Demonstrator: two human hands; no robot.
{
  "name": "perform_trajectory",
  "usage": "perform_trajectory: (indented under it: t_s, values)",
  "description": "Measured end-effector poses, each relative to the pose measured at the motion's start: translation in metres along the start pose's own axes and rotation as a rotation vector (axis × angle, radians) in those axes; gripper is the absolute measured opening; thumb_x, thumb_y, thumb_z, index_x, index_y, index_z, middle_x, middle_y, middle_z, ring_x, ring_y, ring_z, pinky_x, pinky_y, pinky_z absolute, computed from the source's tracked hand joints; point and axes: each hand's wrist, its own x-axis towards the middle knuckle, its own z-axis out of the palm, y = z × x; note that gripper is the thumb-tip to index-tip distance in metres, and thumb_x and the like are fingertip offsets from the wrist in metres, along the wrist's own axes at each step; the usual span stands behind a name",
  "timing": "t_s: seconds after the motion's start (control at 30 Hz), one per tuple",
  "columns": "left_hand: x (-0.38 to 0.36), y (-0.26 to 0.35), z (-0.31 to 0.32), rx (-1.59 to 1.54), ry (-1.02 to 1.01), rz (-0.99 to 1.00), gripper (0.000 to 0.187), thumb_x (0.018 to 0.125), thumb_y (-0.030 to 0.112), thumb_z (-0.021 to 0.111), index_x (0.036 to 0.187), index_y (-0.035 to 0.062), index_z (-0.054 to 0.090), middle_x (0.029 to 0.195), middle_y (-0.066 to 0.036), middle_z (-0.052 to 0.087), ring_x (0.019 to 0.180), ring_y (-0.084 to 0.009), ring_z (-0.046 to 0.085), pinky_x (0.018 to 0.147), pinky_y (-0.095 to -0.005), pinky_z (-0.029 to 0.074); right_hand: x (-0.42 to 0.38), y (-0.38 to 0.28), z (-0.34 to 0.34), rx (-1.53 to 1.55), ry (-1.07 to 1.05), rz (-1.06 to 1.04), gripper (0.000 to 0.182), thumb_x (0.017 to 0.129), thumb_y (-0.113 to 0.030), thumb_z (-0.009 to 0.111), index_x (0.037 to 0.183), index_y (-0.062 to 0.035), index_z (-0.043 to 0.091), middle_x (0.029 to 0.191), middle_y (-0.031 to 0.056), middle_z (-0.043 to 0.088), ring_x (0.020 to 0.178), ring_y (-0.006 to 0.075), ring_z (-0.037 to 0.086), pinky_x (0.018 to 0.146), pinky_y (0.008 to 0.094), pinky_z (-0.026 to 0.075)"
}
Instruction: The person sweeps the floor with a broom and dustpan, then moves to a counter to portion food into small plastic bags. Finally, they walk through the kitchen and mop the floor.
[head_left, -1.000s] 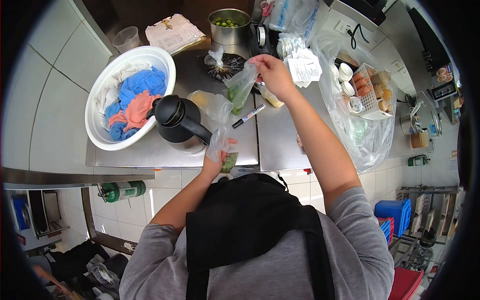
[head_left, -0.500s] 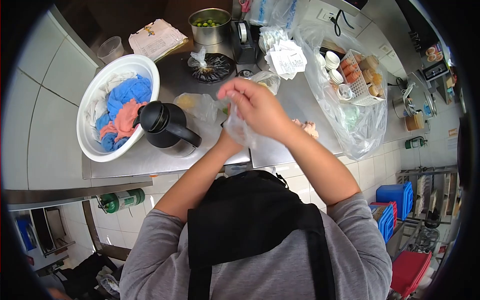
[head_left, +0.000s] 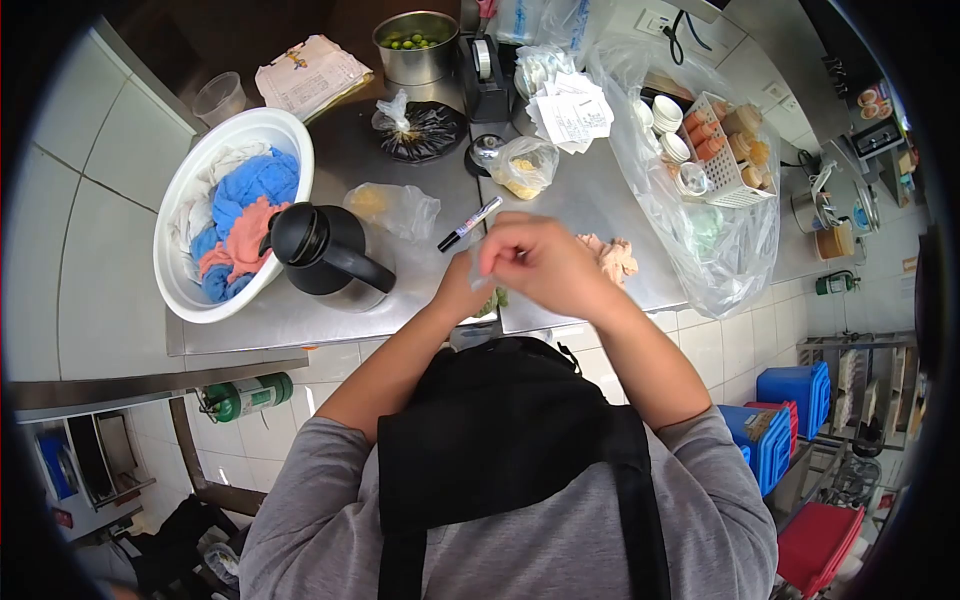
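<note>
Close together over the front of the steel counter, my two hands work on a clear plastic bag (head_left: 478, 266). My left hand (head_left: 460, 288) is closed around the bag from the left, its fingers partly hidden. Curled fingers of my right hand (head_left: 540, 262) pinch the bag's upper part. Something green and leafy (head_left: 497, 300) shows just below my hands, mostly covered by them. A marker pen (head_left: 469, 224) lies just beyond my hands. To the right of my right hand is a crumpled pale pink cloth-like piece (head_left: 611, 258).
A black-lidded thermal jug (head_left: 335, 255) and a white basin (head_left: 165, 245) of cloths stand left. Bags with yellow contents (head_left: 395, 208) (head_left: 524, 168), a black-filled bag (head_left: 425, 130), a tape dispenser (head_left: 487, 85) and a pot (head_left: 418, 62) are behind. A plastic-wrapped basket (head_left: 735, 165) stands right.
My right hand has come down toward me and slightly right, bringing the plastic with it. The marker pen and a bag with yellow contents, hidden before, now show.
</note>
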Motion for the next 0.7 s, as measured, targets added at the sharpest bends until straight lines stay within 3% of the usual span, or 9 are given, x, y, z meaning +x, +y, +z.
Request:
perform_trajectory:
  t_s: [0.07,0.17,0.3,0.4,0.43,0.47,0.57,0.63,0.7]
  values:
    - [-0.007,0.011,-0.008,0.051,0.112,0.058,0.015,0.09,0.005,0.052,0.102,0.0019,0.061,0.097,-0.011,0.068,0.092,-0.0225,0.065,0.077,-0.0348,0.051,-0.003,-0.007,-0.028,0.671,0.045,0.222,0.02,0.077,0.005,0.062,0.095,-0.0049,0.059,0.077,0.0012,0.054,0.067,0.0106,0.054,0.059,0.0251,0.044]
    - [-0.02,-0.021,-0.013,-0.118,0.092,-0.111,0.016,0.09,0.007,0.054,0.104,0.0041,0.062,0.101,-0.011,0.066,0.096,-0.0231,0.064,0.08,-0.0365,0.05,0.029,0.011,-0.052,0.687,0.37,0.213,0.015,0.083,-0.004,0.063,0.098,-0.0049,0.061,0.087,0.0005,0.058,0.077,0.0071,0.055,0.063,0.0218,0.045]
    - [-0.042,-0.021,-0.023,0.477,0.085,0.07,0.021,0.092,0.023,0.055,0.106,0.0075,0.058,0.103,-0.01,0.058,0.089,-0.0274,0.056,0.08,-0.0446,0.045,0.08,0.098,0.033,-0.058,0.103,0.366,0.038,0.079,-0.016,0.073,0.111,-0.0031,0.057,0.109,0.0115,0.062,0.092,0.0248,0.063,0.074,0.0356,0.051]
    - [-0.06,-0.05,-0.024,-0.019,0.251,-0.077,0.021,0.094,0.024,0.05,0.1,0.0075,0.061,0.099,-0.01,0.057,0.082,-0.0229,0.056,0.077,-0.038,0.046,0.111,0.135,0.115,-0.31,0.422,0.109,0.042,0.078,-0.015,0.071,0.116,-0.0067,0.056,0.108,0.017,0.064,0.093,0.033,0.063,0.08,0.0401,0.05]
    - [-0.055,-0.029,-0.034,-0.219,0.226,-0.304,0.022,0.095,0.024,0.049,0.099,0.007,0.062,0.1,-0.01,0.056,0.083,-0.0208,0.055,0.078,-0.0347,0.046,0.121,0.123,0.113,-0.056,0.319,0.231,0.041,0.08,-0.012,0.067,0.118,-0.0084,0.054,0.103,0.017,0.065,0.091,0.0324,0.064,0.08,0.0388,0.05]
    - [-0.059,-0.005,-0.046,0.065,0.156,-0.036,0.027,0.095,0.023,0.047,0.111,0.008,0.062,0.107,-0.009,0.054,0.089,-0.0172,0.054,0.081,-0.0286,0.045,0.129,0.112,0.109,0.198,0.21,0.35,0.041,0.081,-0.008,0.063,0.121,-0.0101,0.053,0.098,0.017,0.066,0.089,0.0318,0.064,0.08,0.0375,0.05]
    - [-0.07,-0.032,-0.04,0.059,0.385,0.11,0.047,0.082,0.009,0.062,0.128,0.0114,0.056,0.113,-0.009,0.051,0.092,-0.0201,0.054,0.085,-0.034,0.045,0.136,0.079,0.065,0.124,0.285,0.109,0.037,0.086,-0.004,0.055,0.123,-0.0105,0.051,0.093,0.0071,0.06,0.082,0.0108,0.057,0.073,0.027,0.047]
    - [-0.07,-0.014,-0.044,0.017,0.201,-0.03,0.059,0.088,0.013,0.059,0.144,0.0167,0.041,0.134,-0.012,0.04,0.113,-0.0257,0.049,0.093,-0.0357,0.042,0.123,0.047,0.024,0.179,0.159,0.121,0.037,0.087,-0.003,0.054,0.123,-0.0104,0.05,0.092,0.0062,0.06,0.081,0.0105,0.057,0.073,0.0265,0.047]
    - [-0.051,0.021,-0.026,-0.521,0.715,-0.294,0.063,0.095,0.017,0.054,0.151,0.0186,0.024,0.149,-0.016,0.025,0.134,-0.0283,0.033,0.102,-0.0357,0.037,0.103,0.038,0.008,0.232,0.04,0.143,0.037,0.087,-0.003,0.052,0.123,-0.0103,0.05,0.091,0.0052,0.059,0.08,0.0101,0.056,0.074,0.0261,0.046]
